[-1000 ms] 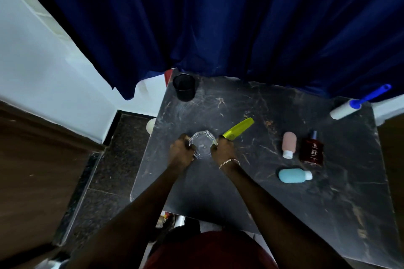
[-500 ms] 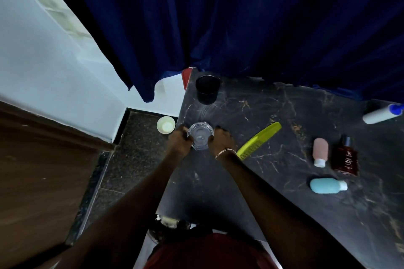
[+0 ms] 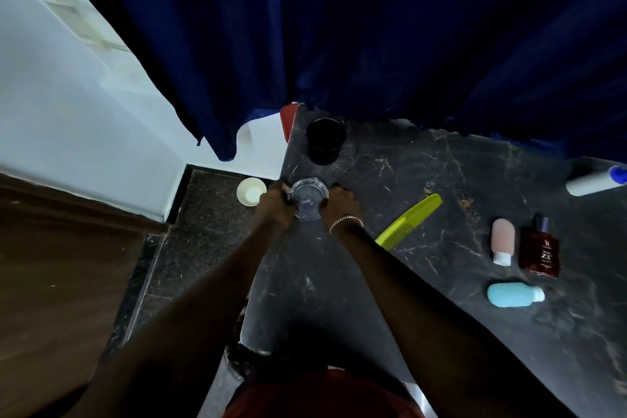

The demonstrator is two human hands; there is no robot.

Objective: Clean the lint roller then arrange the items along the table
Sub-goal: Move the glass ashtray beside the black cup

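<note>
A clear glass dish (image 3: 308, 197) rests near the left edge of the dark marble table (image 3: 424, 282). My left hand (image 3: 275, 205) grips its left side and my right hand (image 3: 339, 204) grips its right side. Just behind it stands a black jar (image 3: 325, 141). A yellow-green comb (image 3: 409, 221) lies to the right of my right wrist. The white lint roller (image 3: 592, 181) with a blue handle lies at the far right edge, partly cut off by the frame.
A pink bottle (image 3: 502, 240), a dark red perfume bottle (image 3: 540, 249) and a light blue bottle (image 3: 514, 294) lie at the right. A blue curtain (image 3: 373, 27) hangs behind the table. A small white bowl (image 3: 251, 191) sits on the floor left of the table.
Both hands have slid the glass dish away from the comb, toward the table's left edge and closer to the black jar. The camera has turned left.
</note>
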